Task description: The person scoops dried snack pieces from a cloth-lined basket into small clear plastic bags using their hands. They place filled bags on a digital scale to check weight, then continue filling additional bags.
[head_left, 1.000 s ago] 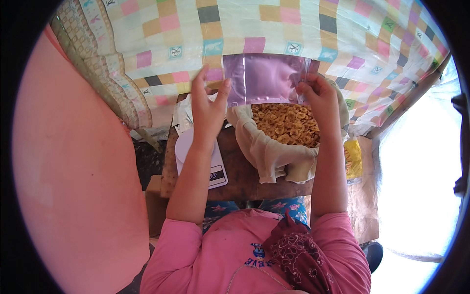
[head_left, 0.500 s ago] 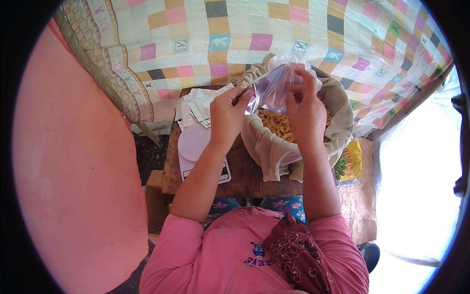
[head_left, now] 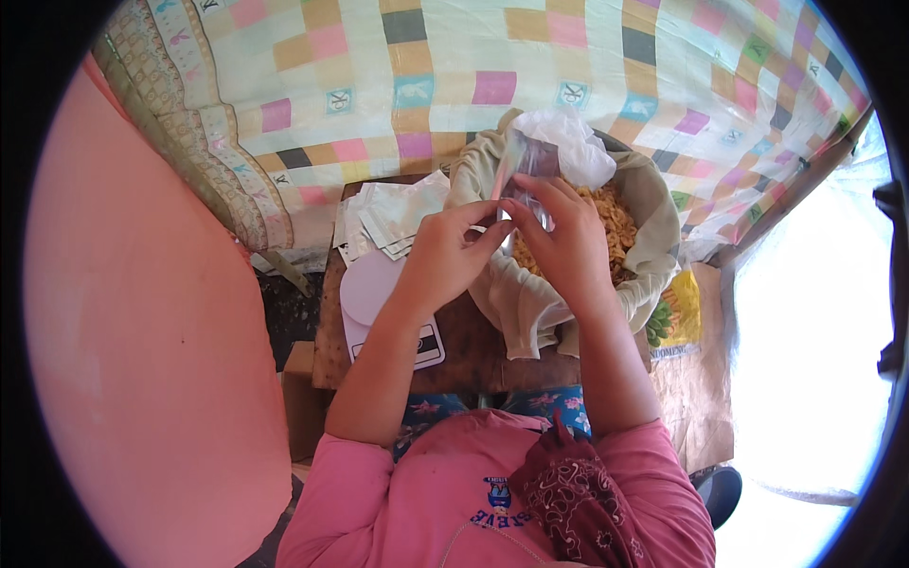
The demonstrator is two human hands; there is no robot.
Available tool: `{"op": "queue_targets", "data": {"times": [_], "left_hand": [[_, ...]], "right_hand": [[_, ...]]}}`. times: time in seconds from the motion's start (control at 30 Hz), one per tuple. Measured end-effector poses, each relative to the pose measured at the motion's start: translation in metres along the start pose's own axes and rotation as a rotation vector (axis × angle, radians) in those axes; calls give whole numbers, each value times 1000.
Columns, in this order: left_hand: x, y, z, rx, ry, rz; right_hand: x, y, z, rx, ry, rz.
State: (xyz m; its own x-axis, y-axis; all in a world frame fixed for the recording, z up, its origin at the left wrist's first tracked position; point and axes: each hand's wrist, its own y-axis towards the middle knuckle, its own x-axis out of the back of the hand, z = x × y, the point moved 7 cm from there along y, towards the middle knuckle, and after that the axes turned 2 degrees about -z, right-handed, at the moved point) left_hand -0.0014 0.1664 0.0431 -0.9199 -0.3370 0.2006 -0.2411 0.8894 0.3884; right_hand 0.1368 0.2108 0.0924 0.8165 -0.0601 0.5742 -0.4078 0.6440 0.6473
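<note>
A shiny clear-and-silver plastic pouch (head_left: 523, 163) is held up over the basin's left side. My left hand (head_left: 453, 251) pinches its near edge between thumb and fingers. Close beside it, my right hand (head_left: 561, 232) also has thumb and fingers closed on the pouch, near the same edge. Beneath and behind the hands, a cloth-lined basin (head_left: 653, 213) is filled with yellow-brown chips (head_left: 611, 222), which look like dried banana slices. A crumpled white plastic bag (head_left: 573, 142) lies on the chips at the far side. Whether anything is inside the pouch I cannot tell.
Left of the basin, a white kitchen scale (head_left: 374, 293) sits on the brown wooden table (head_left: 478, 355). Several flat white pouches (head_left: 393, 213) are piled behind it. A patterned sheet (head_left: 341, 57) hangs at the back, a pink sheet (head_left: 161, 322) at left. A printed sack (head_left: 696, 379) hangs at right.
Both hands have come closer together and lower. The pouch, earlier stretched wide between them, now stands narrower and more upright. More of the chips and the white bag show.
</note>
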Motion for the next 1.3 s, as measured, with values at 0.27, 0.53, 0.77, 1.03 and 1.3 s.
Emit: {"op": "queue_targets", "data": {"times": [0.27, 0.53, 0.77, 1.03, 1.3], "left_hand": [[5, -8, -1, 52, -248, 118], [13, -10, -5, 27, -111, 151], [10, -15, -14, 22, -384, -189], [13, -20, -17, -56, 82, -87], [-2, -13, 3, 95, -472, 53]], "right_hand": [[-7, -9, 4, 57, 134, 78], [-9, -13, 4, 44, 277, 72], [-8, -17, 3, 101, 165, -97], [-7, -22, 9, 192, -70, -108], [-8, -24, 2, 172, 93, -37]]}}
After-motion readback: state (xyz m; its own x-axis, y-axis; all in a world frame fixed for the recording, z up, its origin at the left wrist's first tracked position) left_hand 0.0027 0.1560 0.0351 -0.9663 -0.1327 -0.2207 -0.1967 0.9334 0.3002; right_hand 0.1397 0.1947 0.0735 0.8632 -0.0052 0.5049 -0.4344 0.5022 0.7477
